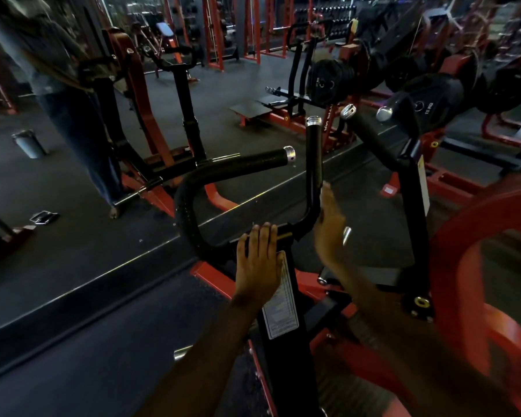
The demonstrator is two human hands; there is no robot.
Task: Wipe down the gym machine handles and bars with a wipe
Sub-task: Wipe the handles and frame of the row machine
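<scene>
Dim gym: left hand (260, 260) lies flat on handlebar (223, 170); right hand (331, 227) open beside it.

Two bare forearms reach into view from the lower edge, with no sleeve, watch or band on either as far as they show. The left hand (260, 260) is ungloved, its fingers free of rings (the nails are short and plain). The right hand (330, 228) is likewise ungloved, though blur softens its outline and hides finer detail.
</scene>
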